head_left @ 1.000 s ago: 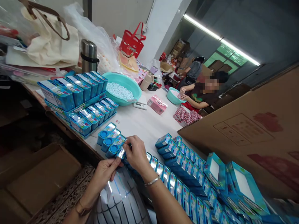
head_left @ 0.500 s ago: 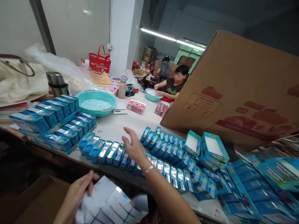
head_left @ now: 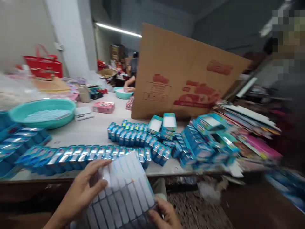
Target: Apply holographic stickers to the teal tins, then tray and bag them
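Observation:
A whitish sheet of shiny labels (head_left: 128, 194), marked off in rows of narrow rectangles, is held up in front of me, low in the view. My left hand (head_left: 87, 186) grips its upper left side, thumb in front. At the lower right edge, my right hand (head_left: 165, 213) pinches the sheet between thumb and fingers. Just beyond it, a long row of small blue containers (head_left: 88, 152) with shiny tops stands along the table's near edge. A shorter block of similar blue containers (head_left: 131, 136) is behind that row.
A turquoise basin (head_left: 69, 106) of pale blue pieces stands at left, beside a white scale (head_left: 83, 113) and a pink box (head_left: 104, 107). Blue display boxes (head_left: 200, 143) are stacked at right before a big cardboard sheet (head_left: 176, 79). A co-worker's arm (head_left: 130, 82) shows behind it.
My view has swung right. My right hand has come back from over the blue containers and now holds the label sheet. The sheet is raised and turned more toward me.

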Demonstrator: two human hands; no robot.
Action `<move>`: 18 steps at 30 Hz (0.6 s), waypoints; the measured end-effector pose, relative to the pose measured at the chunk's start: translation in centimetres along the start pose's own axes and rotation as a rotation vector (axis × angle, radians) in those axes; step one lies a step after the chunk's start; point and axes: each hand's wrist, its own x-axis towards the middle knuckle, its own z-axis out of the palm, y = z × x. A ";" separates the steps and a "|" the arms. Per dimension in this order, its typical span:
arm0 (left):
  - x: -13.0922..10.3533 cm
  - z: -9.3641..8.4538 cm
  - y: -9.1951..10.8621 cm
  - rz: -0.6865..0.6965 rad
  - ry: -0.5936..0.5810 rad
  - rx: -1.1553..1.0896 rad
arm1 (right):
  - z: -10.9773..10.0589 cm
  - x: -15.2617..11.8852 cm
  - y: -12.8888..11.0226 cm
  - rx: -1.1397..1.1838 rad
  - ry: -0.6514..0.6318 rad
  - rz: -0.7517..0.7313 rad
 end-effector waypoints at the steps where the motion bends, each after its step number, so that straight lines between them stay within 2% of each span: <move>1: -0.3 1.7 0.0 0.083 -0.073 0.075 | -1.4 -1.1 -0.5 0.059 0.060 0.003; 4: -2.5 6.0 0.2 0.212 -0.213 0.132 | -4.3 -3.5 -2.3 0.188 0.200 -0.029; 8: -6.8 8.4 1.8 0.108 -0.706 -0.038 | -5.0 -4.7 -2.8 0.195 0.261 -0.066; 9: -7.7 8.8 2.3 0.080 -0.763 -0.046 | -4.9 -4.9 -2.7 0.186 0.245 -0.067; 11: -9.1 9.9 3.2 0.030 -0.771 -0.053 | -4.7 -5.0 -2.3 0.143 0.174 -0.071; 13: -9.5 11.2 3.2 -0.109 -0.763 -0.119 | -4.8 -4.8 -1.8 0.071 0.083 -0.085; 15: -8.7 12.2 1.6 -0.360 -0.761 -0.212 | -5.1 -4.1 -0.8 0.014 0.062 -0.084; 16: -8.1 12.2 0.4 -0.497 -0.701 -0.236 | -5.1 -3.5 -0.1 -0.011 0.091 -0.068; 18: -6.6 11.4 -2.3 -0.647 -0.559 -0.203 | -5.0 -2.6 1.6 -0.060 0.177 -0.015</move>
